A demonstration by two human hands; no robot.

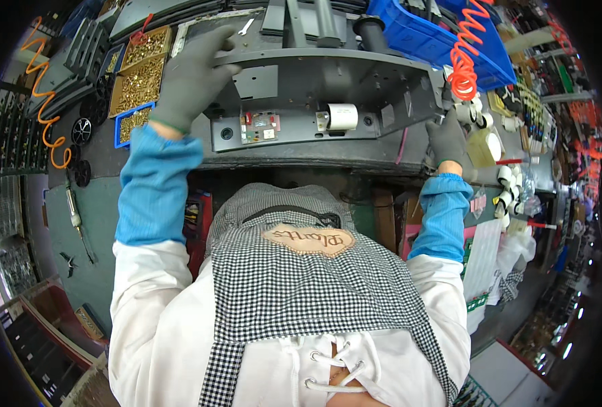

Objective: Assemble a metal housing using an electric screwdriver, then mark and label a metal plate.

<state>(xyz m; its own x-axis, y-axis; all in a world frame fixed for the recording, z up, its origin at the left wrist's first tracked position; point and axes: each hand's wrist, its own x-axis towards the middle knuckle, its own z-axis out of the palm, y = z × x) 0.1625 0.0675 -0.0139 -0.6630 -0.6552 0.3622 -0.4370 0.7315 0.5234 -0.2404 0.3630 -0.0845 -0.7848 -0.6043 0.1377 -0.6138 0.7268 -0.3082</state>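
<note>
A long dark-grey metal housing (pixel 301 91) lies in front of me on the bench, its open side toward me. Inside it sit a small circuit board (pixel 259 127) at the left and a white cylindrical part (pixel 343 117) right of the middle. My left hand (pixel 196 81), in a grey glove, is raised at the housing's upper left corner. Its thumb and fingers are apart and nothing shows between them. Beside the housing's right end, my gloved right hand (pixel 448 139) has its fingers curled near a dark upright object; what they hold is hidden.
Left of the housing stand trays of brass-coloured fasteners (pixel 138 85) and a small blue tray (pixel 134 126). A wrench (pixel 246 27) lies behind. A blue crate (pixel 416 30) and a coiled orange hose (pixel 462 74) are at back right. A screwdriver-like tool (pixel 75 210) hangs left.
</note>
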